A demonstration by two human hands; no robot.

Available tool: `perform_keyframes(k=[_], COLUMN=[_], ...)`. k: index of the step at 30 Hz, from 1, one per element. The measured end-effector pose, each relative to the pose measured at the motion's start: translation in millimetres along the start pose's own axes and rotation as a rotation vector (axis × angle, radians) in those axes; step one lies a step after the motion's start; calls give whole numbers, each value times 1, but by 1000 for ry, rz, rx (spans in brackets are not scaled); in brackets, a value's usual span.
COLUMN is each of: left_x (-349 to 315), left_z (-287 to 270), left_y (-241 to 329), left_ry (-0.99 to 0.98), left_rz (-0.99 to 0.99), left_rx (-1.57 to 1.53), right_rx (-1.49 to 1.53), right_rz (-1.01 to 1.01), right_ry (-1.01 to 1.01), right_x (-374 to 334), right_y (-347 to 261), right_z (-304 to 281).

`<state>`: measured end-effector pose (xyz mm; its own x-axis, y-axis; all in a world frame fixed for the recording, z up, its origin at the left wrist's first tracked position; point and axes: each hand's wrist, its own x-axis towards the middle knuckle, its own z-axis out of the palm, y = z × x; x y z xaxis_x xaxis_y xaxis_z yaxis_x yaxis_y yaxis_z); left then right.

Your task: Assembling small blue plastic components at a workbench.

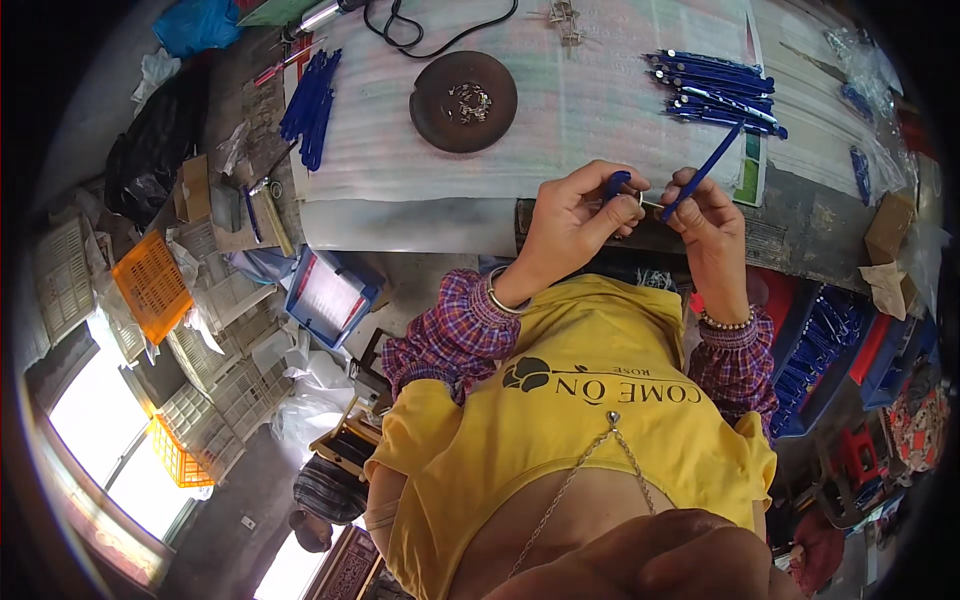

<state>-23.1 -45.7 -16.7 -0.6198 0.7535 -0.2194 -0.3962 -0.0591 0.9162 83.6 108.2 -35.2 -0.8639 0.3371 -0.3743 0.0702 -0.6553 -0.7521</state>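
Near the table's front edge, my left hand (588,208) is closed on a short blue curved piece (618,183), its end showing above the fingers. A small shiny metal part (640,199) shows at those fingertips. My right hand (708,215) pinches a slim blue stick (705,170), tilted up to the right. A thin metal bit lies between the two hands; which piece it belongs to, I cannot tell. Beyond my left hand stands a round brown dish (430,108) with small metal parts (468,102) in it.
Blue sticks lie in a bundle (312,108) at the left and a pile (715,92) at the right of the sheet-covered table (590,120). A black cord (440,50) loops at the back. Blue bins (825,350) of blue pieces stand below right; an orange crate (152,285) is left.
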Motion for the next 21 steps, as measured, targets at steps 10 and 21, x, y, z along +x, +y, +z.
perform_keyframes(k=[10, 21], left_x=[0, 0], left_z=[2, 13], left_y=[2, 6], left_ry=[29, 39], left_rz=[-15, 165], left_rx=[-37, 306], right_rx=[-59, -207], right_rz=[10, -189], right_ry=[29, 72], right_x=[-3, -11], right_y=[3, -1], right_z=[-4, 8])
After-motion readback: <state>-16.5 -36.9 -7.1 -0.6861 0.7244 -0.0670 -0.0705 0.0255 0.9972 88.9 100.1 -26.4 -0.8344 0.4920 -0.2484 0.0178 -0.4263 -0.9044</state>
